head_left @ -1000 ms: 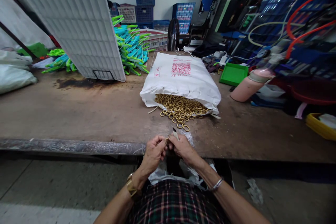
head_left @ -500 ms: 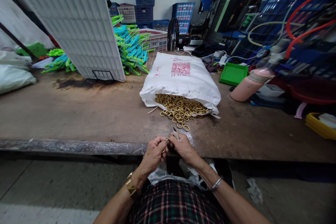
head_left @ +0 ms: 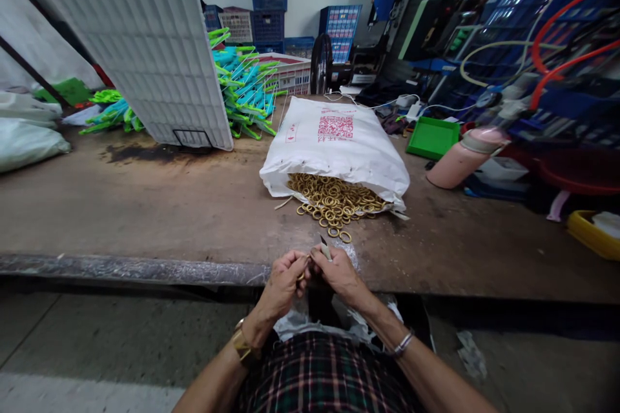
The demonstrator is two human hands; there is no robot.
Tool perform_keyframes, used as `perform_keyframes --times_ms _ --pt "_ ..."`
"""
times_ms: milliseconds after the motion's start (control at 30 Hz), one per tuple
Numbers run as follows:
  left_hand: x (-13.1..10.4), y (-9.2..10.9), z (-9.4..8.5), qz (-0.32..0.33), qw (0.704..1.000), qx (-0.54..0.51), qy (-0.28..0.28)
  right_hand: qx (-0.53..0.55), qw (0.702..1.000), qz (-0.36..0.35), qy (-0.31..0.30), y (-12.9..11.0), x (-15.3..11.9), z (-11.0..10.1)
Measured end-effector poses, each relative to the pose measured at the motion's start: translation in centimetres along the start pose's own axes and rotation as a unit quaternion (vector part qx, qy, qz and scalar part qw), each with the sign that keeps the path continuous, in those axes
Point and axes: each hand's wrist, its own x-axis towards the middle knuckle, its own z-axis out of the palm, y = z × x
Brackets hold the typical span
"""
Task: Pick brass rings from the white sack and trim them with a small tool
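At the table's front edge my two hands meet, fingertips close together. My left hand (head_left: 287, 276) is closed on a gold-coloured ring (head_left: 301, 276), partly hidden by the fingers. In my right hand (head_left: 338, 272) is a small knife (head_left: 325, 248); its dark pointed blade sticks up past the thumb and forefinger. The right fingertips touch or nearly touch what the left hand pinches. Just beyond lie many gold-coloured rings (head_left: 334, 197), spilling from the mouth of a white woven sack (head_left: 334, 135) with red print.
A grey ribbed panel (head_left: 140, 45) stands on the table (head_left: 145, 213) at left, before blue and green hangers (head_left: 247, 93). To the right are a pink bottle (head_left: 458, 161), a green tray (head_left: 433, 137) and a yellow container (head_left: 593, 232). A black fan (head_left: 322, 64) stands behind the sack.
The view has shifted very slightly. Both hands stay nearly in place, with only small finger movement at the ring; the knife remains in the right hand.
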Motion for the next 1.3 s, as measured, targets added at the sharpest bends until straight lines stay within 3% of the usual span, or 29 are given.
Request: perform_keyframes --times_ms 367,800,1300 --pt "0.2 -0.5 -0.4 -0.02 0.997 -0.067 -0.022 0.048 0.997 0.056 -0.014 1.1 0.1 0.2" --pt "0.0 -0.2 -0.4 -0.021 0.996 -0.077 -0.05 0.107 0.991 0.065 -0.041 0.8 0.1 0.5" --pt "0.1 -0.2 -0.5 -0.026 0.996 -0.089 -0.011 0.127 0.99 0.064 -0.017 0.2 -0.2 0.5"
